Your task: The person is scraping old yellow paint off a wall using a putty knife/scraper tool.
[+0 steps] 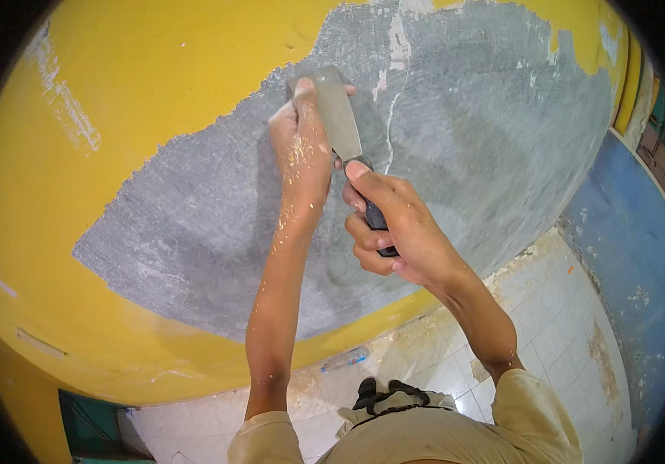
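My right hand (393, 223) grips the black handle of a wide scraper (341, 119), with the thumb at the base of the blade. Higher up, my left hand (303, 136) holds the blade, its thumb lying along the flat metal near the working edge. Paint flakes dot the back of that hand and its forearm. The blade's edge is at the wall, close to the ragged border between yellow paint (193, 64) and a large bare grey patch (204, 232). A whitish crack (391, 127) runs down the grey surface right of the blade.
Below the wall lies a pale tiled floor (547, 313) with brown stains and debris. A clear plastic bottle (344, 359) rests on it by the wall's foot. On the right stands a worn blue surface (628, 249). A dark green opening (91, 426) shows at lower left.
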The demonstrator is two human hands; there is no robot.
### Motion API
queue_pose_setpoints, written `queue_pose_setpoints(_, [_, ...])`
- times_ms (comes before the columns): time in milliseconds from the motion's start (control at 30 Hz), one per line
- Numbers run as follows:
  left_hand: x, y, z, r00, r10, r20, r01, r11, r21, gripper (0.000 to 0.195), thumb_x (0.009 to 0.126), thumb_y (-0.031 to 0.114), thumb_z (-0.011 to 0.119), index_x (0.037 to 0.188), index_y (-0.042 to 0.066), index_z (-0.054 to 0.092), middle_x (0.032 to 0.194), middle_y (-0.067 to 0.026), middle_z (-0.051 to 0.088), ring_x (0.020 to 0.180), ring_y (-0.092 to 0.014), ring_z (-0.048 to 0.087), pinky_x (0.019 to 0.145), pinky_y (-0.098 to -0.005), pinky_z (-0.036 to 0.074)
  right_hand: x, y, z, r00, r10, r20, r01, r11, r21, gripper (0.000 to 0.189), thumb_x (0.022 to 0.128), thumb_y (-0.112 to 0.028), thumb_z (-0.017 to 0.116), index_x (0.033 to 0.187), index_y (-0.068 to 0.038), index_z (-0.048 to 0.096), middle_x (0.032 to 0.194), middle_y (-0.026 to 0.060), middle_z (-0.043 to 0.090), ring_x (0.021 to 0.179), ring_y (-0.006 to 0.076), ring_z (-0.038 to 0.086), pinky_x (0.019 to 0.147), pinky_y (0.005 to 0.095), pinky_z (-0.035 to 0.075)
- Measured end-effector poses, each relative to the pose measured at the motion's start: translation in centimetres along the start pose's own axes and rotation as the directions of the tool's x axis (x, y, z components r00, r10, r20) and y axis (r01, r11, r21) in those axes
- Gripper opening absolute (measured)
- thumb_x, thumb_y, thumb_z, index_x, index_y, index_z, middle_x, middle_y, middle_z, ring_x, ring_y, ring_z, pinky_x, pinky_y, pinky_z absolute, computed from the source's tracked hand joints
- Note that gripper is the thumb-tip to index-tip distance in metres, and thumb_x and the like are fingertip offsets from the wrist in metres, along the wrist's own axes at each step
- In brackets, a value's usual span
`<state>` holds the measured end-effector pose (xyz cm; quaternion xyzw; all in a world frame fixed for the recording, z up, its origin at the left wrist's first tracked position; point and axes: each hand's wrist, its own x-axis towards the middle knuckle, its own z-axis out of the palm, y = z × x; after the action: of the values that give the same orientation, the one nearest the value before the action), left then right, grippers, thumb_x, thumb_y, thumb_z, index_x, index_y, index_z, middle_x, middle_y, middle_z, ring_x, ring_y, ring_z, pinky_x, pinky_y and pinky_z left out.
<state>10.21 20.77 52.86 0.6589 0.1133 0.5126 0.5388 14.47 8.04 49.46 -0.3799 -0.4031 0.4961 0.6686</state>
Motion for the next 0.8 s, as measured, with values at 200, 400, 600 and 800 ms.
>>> queue_pose_setpoints(200, [0.4,0.4,0.1,1.000,0.007,-0.027,-0.007,1.000,0.008,0.049,0.100,0.037,0.039,0.096,0.001,0.072,0.067,-0.0010,0.054,0.057,-0.009,0.046,0.051,-0.0261,0.037,0.3,-0.7,0.4,1.000,-0.001,0.003,0.001,1.000,0.008,0.043,0.100,-0.048,0.044,0.077,-0.012,0.038,0.049,-0.0041,0.025,0.035,0.0055,0.019,0.034,0.0235,0.014])
queue_pose_setpoints(400, [0.4,1.4,-0.3,1.000,0.022,0.011,-0.022,0.998,0.059,0.048,0.100,0.037,0.039,0.096,0.002,0.072,0.065,-0.0005,0.053,0.057,-0.009,0.047,0.051,-0.0261,0.037,0.3,-1.2,1.4,0.999,-0.042,-0.009,0.042,0.999,0.018,0.043,0.099,-0.049,0.046,0.077,-0.012,0.038,0.049,-0.0043,0.025,0.035,0.0057,0.020,0.033,0.0235,0.014])
queue_pose_setpoints(600, [1.5,0.4,-0.1,0.993,0.114,-0.014,-0.114,0.993,-0.009,0.055,0.101,0.037,0.036,0.088,-0.003,0.072,0.056,-0.0016,0.054,0.042,-0.008,0.045,0.035,-0.0255,0.032,0.9,0.4,1.3,0.998,-0.050,-0.044,0.053,0.996,0.066,0.042,0.098,-0.048,0.047,0.078,-0.012,0.039,0.049,-0.0050,0.025,0.034,0.0051,0.020,0.032,0.0233,0.014])
queue_pose_setpoints(800, [0.6,-0.1,-0.7,0.997,0.080,0.003,-0.080,0.996,-0.024,0.056,0.102,0.036,0.035,0.087,-0.003,0.072,0.054,-0.0023,0.054,0.042,-0.009,0.048,0.035,-0.0264,0.033,-0.3,0.6,1.5,0.998,0.033,-0.062,-0.029,0.997,0.067,0.042,0.097,-0.048,0.049,0.078,-0.013,0.040,0.049,-0.0061,0.024,0.033,0.0037,0.017,0.032,0.0219,0.012])
